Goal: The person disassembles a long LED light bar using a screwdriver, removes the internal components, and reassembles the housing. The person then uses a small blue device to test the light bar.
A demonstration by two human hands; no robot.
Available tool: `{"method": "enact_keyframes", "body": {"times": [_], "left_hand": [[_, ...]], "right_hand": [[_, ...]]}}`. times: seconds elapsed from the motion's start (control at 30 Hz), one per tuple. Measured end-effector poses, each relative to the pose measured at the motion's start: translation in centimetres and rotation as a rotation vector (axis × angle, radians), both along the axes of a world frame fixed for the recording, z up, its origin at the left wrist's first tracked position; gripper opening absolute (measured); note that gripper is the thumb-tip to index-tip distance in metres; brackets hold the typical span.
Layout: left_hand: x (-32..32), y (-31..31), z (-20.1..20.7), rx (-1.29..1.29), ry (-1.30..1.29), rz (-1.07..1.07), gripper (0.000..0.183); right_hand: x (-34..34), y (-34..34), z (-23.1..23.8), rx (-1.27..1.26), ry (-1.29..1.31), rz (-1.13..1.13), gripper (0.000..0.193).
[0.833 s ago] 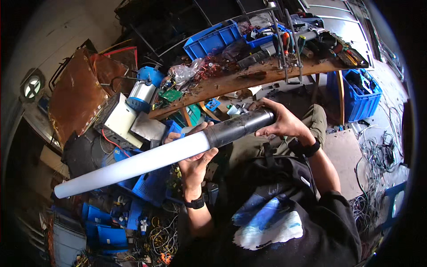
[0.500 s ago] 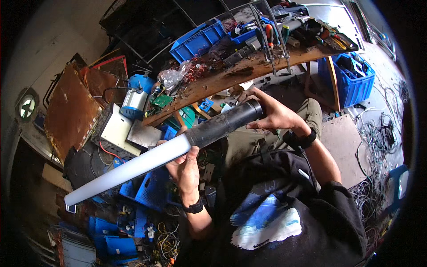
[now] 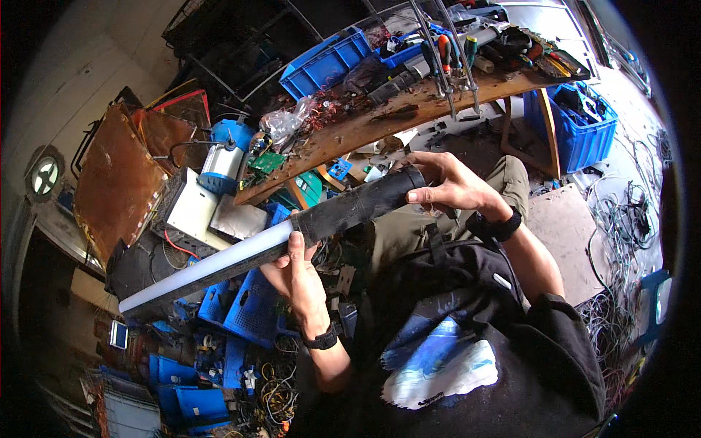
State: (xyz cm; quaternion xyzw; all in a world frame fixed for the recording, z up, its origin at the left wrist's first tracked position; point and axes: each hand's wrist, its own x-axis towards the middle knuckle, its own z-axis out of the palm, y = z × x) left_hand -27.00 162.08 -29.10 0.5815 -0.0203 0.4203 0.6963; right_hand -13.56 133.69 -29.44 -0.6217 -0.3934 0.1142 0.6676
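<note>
Across my lap I hold a long stick-shaped light (image 3: 350, 210) with a thick, scuffed black handle and a long white, translucent-looking section with a dark side. My left hand (image 3: 298, 285) grips it from below, near the joint between white and black, with the thumb laid over the top. At the other end, my right hand (image 3: 454, 188) wraps its fingers and thumb around the black end. The light slants, its narrow white tip low at the left and its black end higher at the right.
Beyond my hands a worn wooden bench (image 3: 365, 130) carries wires, screwdrivers (image 3: 444, 52) and a blue crate (image 3: 326, 62). Another blue crate (image 3: 577, 131) stands at its right. A blue-and-silver machine (image 3: 225, 157) sits left. Tangled cables (image 3: 624, 226) and blue baskets (image 3: 252, 310) lie on the floor.
The light has rolled about its length, so a narrower strip of white and more of the dark side show. Its tip has risen slightly and shifted right. Both hands still hold it.
</note>
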Motion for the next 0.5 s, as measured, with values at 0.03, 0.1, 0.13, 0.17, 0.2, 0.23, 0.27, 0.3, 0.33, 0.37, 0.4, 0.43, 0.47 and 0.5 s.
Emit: {"method": "enact_keyframes", "body": {"times": [0.03, 0.1, 0.13, 0.17, 0.2, 0.23, 0.27, 0.3, 0.33, 0.37, 0.4, 0.43, 0.47, 0.5], "left_hand": [[0.0, -0.1, 0.1, 0.022, -0.007, -0.008, 0.057], [-0.1, -0.2, 0.4, 0.058, -0.021, -0.017, 0.057], [-0.3, -0.4, 0.5, 0.073, -0.025, -0.017, 0.057], [-0.4, -0.5, 0.6, 0.076, -0.052, -0.037, 0.057], [-0.4, -0.7, 0.8, 0.080, -0.041, -0.014, 0.058], [-0.4, -0.9, 0.9, 0.073, -0.053, -0.012, 0.059], [-0.4, -1.1, 0.9, 0.058, -0.084, -0.033, 0.060], [-0.5, -1.2, 1.0, 0.065, -0.060, -0.013, 0.060], [-0.5, -1.3, 1.0, 0.064, -0.056, -0.015, 0.061], [-0.4, -1.4, 1.0, 0.064, -0.082, -0.035, 0.061], [-0.4, -1.4, 0.9, 0.066, -0.052, 0.002, 0.056], [-0.3, -1.5, 0.8, 0.070, -0.050, 0.020, 0.050], [-0.2, -1.5, 0.6, 0.063, -0.053, 0.027, 0.045], [-0.1, -1.5, 0.4, 0.074, -0.040, 0.040, 0.042]], "right_hand": [[0.0, 0.0, 0.0, -0.014, 0.014, -0.006, 0.059], [0.2, 0.1, -0.3, 0.015, 0.006, 0.007, 0.054], [0.3, 0.2, -0.4, 0.015, 0.018, 0.009, 0.052], [0.4, 0.2, -0.6, 0.007, 0.017, 0.002, 0.051], [0.5, 0.2, -0.8, -0.012, 0.026, -0.006, 0.051], [0.6, 0.2, -1.0, -0.030, 0.036, -0.014, 0.051], [0.7, 0.3, -1.1, -0.016, 0.059, 0.007, 0.052], [0.9, 0.3, -1.3, -0.002, 0.082, 0.029, 0.053], [1.1, 0.5, -1.4, 0.000, 0.116, 0.034, 0.054], [1.1, 0.4, -1.6, -0.004, 0.116, 0.026, 0.050], [1.2, 0.5, -1.8, 0.005, 0.120, 0.000, 0.049], [1.2, 0.5, -1.9, 0.014, 0.124, -0.027, 0.048], [1.3, 0.5, -2.0, 0.015, 0.117, -0.045, 0.047], [1.4, 0.5, -2.0, 0.016, 0.109, -0.063, 0.047]]}}
